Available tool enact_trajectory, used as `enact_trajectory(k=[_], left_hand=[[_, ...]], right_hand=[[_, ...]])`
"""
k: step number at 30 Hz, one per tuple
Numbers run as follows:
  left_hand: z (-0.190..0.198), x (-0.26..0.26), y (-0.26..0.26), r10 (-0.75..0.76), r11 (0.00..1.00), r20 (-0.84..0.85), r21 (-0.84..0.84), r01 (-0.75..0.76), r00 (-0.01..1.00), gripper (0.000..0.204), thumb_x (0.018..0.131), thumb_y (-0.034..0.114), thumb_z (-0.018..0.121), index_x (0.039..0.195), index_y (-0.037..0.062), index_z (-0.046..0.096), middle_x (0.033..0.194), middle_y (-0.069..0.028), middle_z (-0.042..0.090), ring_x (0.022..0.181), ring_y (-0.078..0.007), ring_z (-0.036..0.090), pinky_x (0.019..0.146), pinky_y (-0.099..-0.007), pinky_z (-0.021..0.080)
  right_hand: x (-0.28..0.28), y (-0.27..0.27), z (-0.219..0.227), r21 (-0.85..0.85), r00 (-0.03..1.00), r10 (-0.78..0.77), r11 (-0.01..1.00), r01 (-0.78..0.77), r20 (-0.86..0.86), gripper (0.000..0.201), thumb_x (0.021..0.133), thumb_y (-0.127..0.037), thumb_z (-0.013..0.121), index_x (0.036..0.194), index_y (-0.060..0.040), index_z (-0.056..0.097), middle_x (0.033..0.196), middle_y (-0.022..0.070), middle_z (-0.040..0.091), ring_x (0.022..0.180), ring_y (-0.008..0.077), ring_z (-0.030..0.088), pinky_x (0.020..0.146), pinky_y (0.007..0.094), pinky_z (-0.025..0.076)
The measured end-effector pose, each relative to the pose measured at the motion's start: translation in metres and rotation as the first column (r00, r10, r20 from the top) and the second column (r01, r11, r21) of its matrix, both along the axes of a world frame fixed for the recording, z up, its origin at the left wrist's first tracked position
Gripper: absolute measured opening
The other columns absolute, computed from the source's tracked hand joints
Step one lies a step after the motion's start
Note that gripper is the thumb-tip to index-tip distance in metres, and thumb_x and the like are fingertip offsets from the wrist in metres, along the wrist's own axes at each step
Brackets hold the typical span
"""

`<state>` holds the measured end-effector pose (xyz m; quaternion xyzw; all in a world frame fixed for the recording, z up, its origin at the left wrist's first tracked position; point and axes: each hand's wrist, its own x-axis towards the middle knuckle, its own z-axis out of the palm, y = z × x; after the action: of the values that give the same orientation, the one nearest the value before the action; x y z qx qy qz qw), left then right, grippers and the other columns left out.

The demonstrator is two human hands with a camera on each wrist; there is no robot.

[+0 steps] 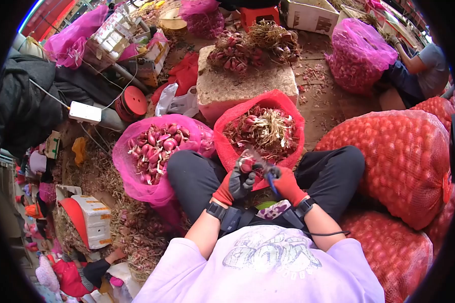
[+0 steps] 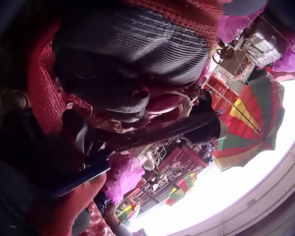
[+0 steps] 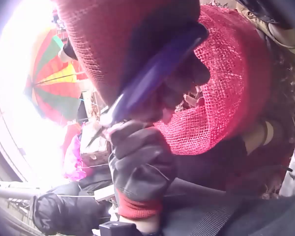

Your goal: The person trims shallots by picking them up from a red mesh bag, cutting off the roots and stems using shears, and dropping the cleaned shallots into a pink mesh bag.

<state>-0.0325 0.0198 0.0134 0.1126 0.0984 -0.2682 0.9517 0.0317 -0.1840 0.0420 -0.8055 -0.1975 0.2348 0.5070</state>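
Above the near rim of a red mesh bag (image 1: 299, 121), the gloved left hand (image 1: 234, 185) grips a few shallots (image 1: 246, 163). Close beside it, the gloved right hand (image 1: 287, 185) is curled round blue-handled scissors (image 1: 273, 186). In the left wrist view, the left hand (image 2: 132, 46) has its fingers bent over a shallot (image 2: 164, 103), with a dark blade (image 2: 160, 132) just below. The right wrist view shows the right hand (image 3: 108, 42) round the blue handle (image 3: 155, 73), and the left hand (image 3: 141, 164) near the metal end. Dry-stemmed shallots fill the red bag.
A pink mesh bag (image 1: 124, 164) of shallots stands left of the red one. Bunched shallots (image 1: 235, 53) lie on a pale block (image 1: 242, 88) ahead. Large full red sacks (image 1: 389, 156) are at the right. A white power strip (image 1: 85, 112) and cable reel (image 1: 134, 100) are at the left.
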Motion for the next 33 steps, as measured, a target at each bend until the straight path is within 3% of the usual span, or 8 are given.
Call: enact_trajectory(k=[2, 3, 10, 18, 21, 24, 30, 33], left_hand=[[0.025, 0.002, -0.012, 0.085, 0.968, -0.031, 0.240, -0.076, 0.996, 0.040, 0.093, 0.044, 0.047, 0.115, 0.0111, 0.053, 0.084, 0.0010, 0.057, 0.065, -0.0090, 0.050, 0.060, -0.0229, 0.044], [0.033, 0.001, -0.017, 0.124, 0.928, -0.042, 0.358, -0.101, 0.991, 0.041, 0.093, 0.045, 0.046, 0.115, 0.0105, 0.053, 0.084, 0.0009, 0.057, 0.064, -0.0093, 0.050, 0.060, -0.0224, 0.044], [0.026, -0.007, -0.024, 0.056, 0.586, 0.219, 0.783, -0.210, 0.974, 0.034, 0.093, 0.019, 0.050, 0.125, 0.0085, 0.048, 0.091, -0.0008, 0.058, 0.072, -0.0080, 0.053, 0.064, -0.0238, 0.046], [0.027, -0.009, -0.016, -0.311, 0.236, 0.194, 0.964, -0.123, 0.930, 0.052, 0.089, 0.010, 0.052, 0.138, 0.0059, 0.035, 0.096, -0.0029, 0.059, 0.077, -0.0116, 0.055, 0.069, -0.0260, 0.047], [0.034, -0.006, -0.028, -0.231, 0.348, 0.380, 0.892, -0.289, 0.896, 0.045, 0.091, 0.012, 0.049, 0.134, 0.0051, 0.040, 0.100, -0.0041, 0.060, 0.084, -0.0123, 0.059, 0.073, -0.0260, 0.049], [0.029, -0.007, -0.029, 0.039, 0.553, 0.259, 0.799, -0.237, 0.965, 0.037, 0.093, 0.013, 0.046, 0.128, 0.0048, 0.046, 0.104, -0.0053, 0.060, 0.088, -0.0129, 0.060, 0.074, -0.0268, 0.051], [-0.011, -0.006, -0.019, 0.185, 0.654, 0.225, 0.699, -0.291, 0.957, 0.029, 0.096, 0.022, 0.045, 0.116, 0.0050, 0.055, 0.094, -0.0007, 0.060, 0.080, -0.0067, 0.055, 0.066, -0.0223, 0.049], [-0.002, -0.003, -0.021, 0.263, 0.704, 0.298, 0.591, -0.394, 0.918, 0.029, 0.096, 0.026, 0.045, 0.113, 0.0045, 0.055, 0.092, -0.0007, 0.059, 0.075, -0.0063, 0.054, 0.064, -0.0220, 0.048]], right_hand=[[0.003, 0.002, -0.024, 0.345, 0.855, -0.142, 0.873, 0.346, -0.498, 0.020, 0.079, -0.016, 0.065, 0.095, -0.0033, 0.064, 0.078, 0.0048, 0.065, 0.061, 0.0095, 0.058, 0.053, 0.0241, 0.045], [0.005, 0.004, -0.017, 0.346, 0.844, -0.127, 0.872, 0.345, -0.522, 0.018, 0.080, -0.014, 0.063, 0.094, -0.0036, 0.064, 0.075, 0.0033, 0.064, 0.060, 0.0082, 0.057, 0.052, 0.0232, 0.044], [0.030, 0.014, 0.020, 0.387, 0.741, 0.148, 0.908, 0.161, -0.655, 0.028, 0.077, -0.015, 0.068, 0.100, -0.0015, 0.062, 0.079, 0.0038, 0.063, 0.062, 0.0091, 0.058, 0.054, 0.0226, 0.047], [0.031, 0.009, 0.007, 0.281, 0.904, 0.129, 0.960, -0.011, -0.407, 0.011, 0.069, -0.009, 0.065, 0.077, -0.0017, 0.062, 0.065, 0.0026, 0.059, 0.054, 0.0095, 0.053, 0.050, 0.0253, 0.044], [0.025, 0.008, 0.000, 0.239, 0.907, 0.068, 0.970, 0.037, -0.415, 0.011, 0.071, -0.008, 0.064, 0.078, -0.0009, 0.063, 0.064, 0.0021, 0.058, 0.054, 0.0087, 0.052, 0.049, 0.0257, 0.043], [0.015, 0.014, -0.009, 0.354, 0.961, 0.138, 0.934, -0.046, -0.238, 0.021, 0.074, -0.013, 0.066, 0.089, 0.0008, 0.066, 0.072, 0.0017, 0.062, 0.063, 0.0055, 0.053, 0.056, 0.0245, 0.043], [0.019, 0.024, 0.010, 0.121, 0.887, 0.050, 0.993, 0.006, -0.459, 0.021, 0.076, -0.017, 0.064, 0.088, -0.0003, 0.064, 0.068, 0.0067, 0.062, 0.059, 0.0161, 0.056, 0.059, 0.0300, 0.045], [0.017, 0.031, 0.017, 0.100, 0.995, 0.095, 0.990, -0.097, 0.032, 0.025, 0.077, -0.021, 0.066, 0.090, -0.0003, 0.063, 0.074, 0.0136, 0.064, 0.067, 0.0273, 0.060, 0.066, 0.0354, 0.046]])
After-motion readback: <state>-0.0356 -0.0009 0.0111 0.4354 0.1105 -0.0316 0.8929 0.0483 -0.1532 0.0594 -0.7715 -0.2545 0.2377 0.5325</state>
